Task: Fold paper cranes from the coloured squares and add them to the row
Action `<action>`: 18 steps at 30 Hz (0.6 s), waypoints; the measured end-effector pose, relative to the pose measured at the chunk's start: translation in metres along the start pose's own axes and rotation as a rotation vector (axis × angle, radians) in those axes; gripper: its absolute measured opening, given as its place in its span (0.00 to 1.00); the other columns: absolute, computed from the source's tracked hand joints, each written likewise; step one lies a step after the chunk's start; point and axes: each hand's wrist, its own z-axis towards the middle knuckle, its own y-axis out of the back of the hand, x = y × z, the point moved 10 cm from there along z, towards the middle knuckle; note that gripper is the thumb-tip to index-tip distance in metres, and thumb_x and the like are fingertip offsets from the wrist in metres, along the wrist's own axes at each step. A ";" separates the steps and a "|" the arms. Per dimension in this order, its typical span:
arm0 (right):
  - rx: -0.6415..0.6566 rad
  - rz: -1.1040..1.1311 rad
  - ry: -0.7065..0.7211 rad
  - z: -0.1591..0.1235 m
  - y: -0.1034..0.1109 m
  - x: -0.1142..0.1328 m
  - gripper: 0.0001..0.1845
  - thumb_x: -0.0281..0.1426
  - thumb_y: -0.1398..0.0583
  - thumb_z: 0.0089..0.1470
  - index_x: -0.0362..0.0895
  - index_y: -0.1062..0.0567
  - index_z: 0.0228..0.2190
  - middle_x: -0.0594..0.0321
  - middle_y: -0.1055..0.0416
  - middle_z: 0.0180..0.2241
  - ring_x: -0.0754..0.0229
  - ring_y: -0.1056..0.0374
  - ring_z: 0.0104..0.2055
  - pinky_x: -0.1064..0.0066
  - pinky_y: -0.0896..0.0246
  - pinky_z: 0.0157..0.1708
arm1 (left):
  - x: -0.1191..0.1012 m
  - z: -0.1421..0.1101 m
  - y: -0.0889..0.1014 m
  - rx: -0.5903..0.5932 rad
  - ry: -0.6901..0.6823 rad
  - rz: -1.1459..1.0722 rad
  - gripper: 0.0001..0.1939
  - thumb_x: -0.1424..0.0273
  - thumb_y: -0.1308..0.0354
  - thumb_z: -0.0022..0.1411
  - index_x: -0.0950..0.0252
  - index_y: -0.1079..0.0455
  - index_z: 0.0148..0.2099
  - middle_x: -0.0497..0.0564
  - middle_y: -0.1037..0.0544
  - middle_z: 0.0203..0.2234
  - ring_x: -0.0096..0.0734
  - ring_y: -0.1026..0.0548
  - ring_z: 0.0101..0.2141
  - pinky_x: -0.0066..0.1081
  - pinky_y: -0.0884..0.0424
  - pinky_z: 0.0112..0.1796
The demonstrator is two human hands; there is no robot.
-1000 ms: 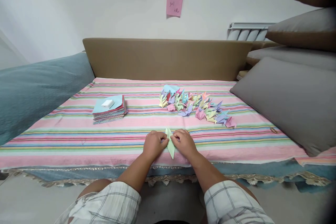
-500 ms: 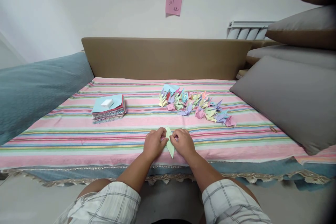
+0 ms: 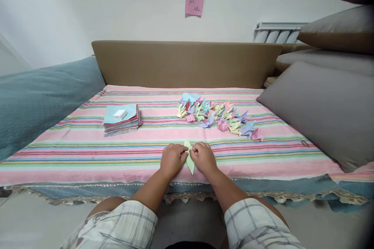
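Note:
A pale green piece of folded paper (image 3: pixel 190 165), long and pointed at its near end, lies on the striped cloth (image 3: pixel 122 167) between my two hands. My left hand (image 3: pixel 173 159) pinches its left edge with thumb and forefinger. On the opposite edge, my right hand (image 3: pixel 204 158) is closed, its thumb and curled forefinger on the paper. The fingers partly cover the paper's middle. Beyond my hands lies a cluster of small folded paper cranes (image 3: pixel 223 125) in many colours.
Left of the cranes stands a stack of coloured paper (image 3: pixel 121 127) with a small white block (image 3: pixel 120 114) on top. A light blue sheet (image 3: pixel 190 97) lies behind the cranes. Grey cushions (image 3: pixel 324 105) pile up at the right; a blue-covered armrest (image 3: pixel 49 93) borders the left.
Both hands stay on the green paper at nearly the same spot. The left fingers shift slightly along its edge, with the forefinger now reaching further over it.

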 end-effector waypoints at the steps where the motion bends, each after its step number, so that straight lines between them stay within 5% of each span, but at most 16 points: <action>1: -0.007 0.001 -0.013 0.000 0.001 -0.001 0.06 0.26 0.45 0.49 0.45 0.33 0.22 0.62 0.33 0.26 0.58 0.39 0.34 0.68 0.46 0.37 | -0.001 -0.001 0.000 -0.005 -0.005 0.005 0.10 0.69 0.45 0.57 0.59 0.27 0.41 0.49 0.22 0.35 0.36 0.29 0.38 0.35 0.38 0.42; 12: -0.008 -0.020 0.043 -0.005 -0.002 0.005 0.11 0.26 0.45 0.51 0.44 0.26 0.37 0.58 0.29 0.36 0.55 0.38 0.41 0.64 0.45 0.43 | 0.002 -0.002 0.002 -0.024 0.026 0.080 0.17 0.67 0.44 0.57 0.59 0.30 0.49 0.52 0.28 0.36 0.37 0.33 0.40 0.36 0.38 0.42; 18: -0.031 -0.072 0.029 -0.005 -0.001 0.005 0.11 0.27 0.44 0.51 0.44 0.24 0.35 0.56 0.31 0.36 0.55 0.40 0.41 0.63 0.44 0.44 | -0.001 -0.003 0.002 0.006 0.036 0.198 0.16 0.64 0.46 0.58 0.58 0.30 0.49 0.53 0.30 0.37 0.40 0.35 0.41 0.38 0.39 0.43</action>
